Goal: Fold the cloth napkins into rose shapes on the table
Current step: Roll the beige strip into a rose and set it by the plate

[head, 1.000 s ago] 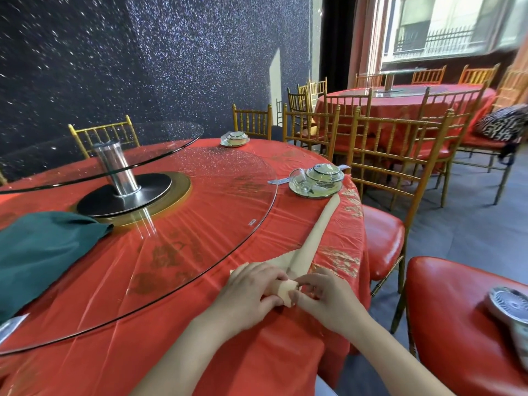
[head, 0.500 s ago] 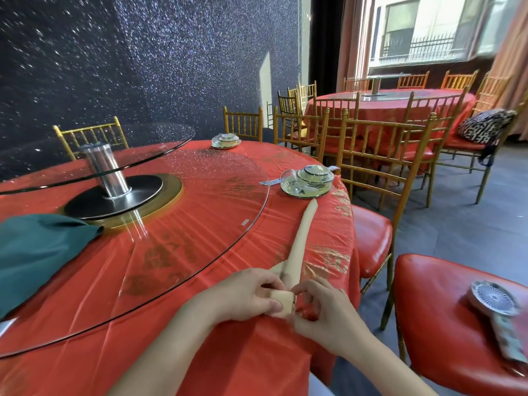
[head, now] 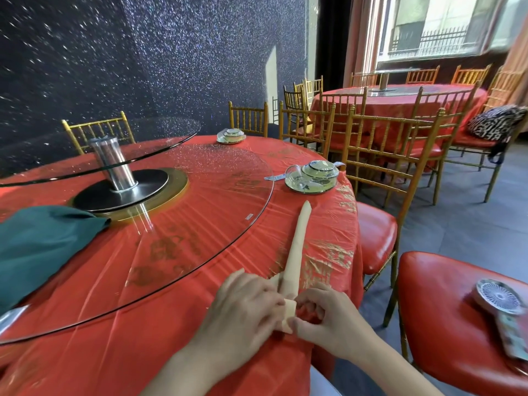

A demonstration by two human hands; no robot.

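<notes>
A cream cloth napkin (head: 296,252) lies on the red-covered round table (head: 137,355), low and right of the frame's centre. It is rolled into a long, narrow strip that runs from a tip near the wrapped dish set (head: 313,177) down toward the bottom edge. Its near end is wound into a small, tight coil between the two hands.

The left hand (head: 245,308) lies over the coil from the left, fingers curled around it and knuckles up. The right hand (head: 328,318) meets it from the right. Its thumb presses the coil's lower edge and its bent fingers close in on the side, so both hands hold the same rolled end, touching each other.

A large glass turntable (head: 200,224) covers the middle of the table, its rim just left of the strip. A folded dark green napkin (head: 43,241) rests on it at the left edge of the frame.

A second wrapped dish set (head: 231,136) sits at the table's far edge, upper centre. At lower right, a small handheld fan (head: 498,297) lies on a red chair seat (head: 445,324).
</notes>
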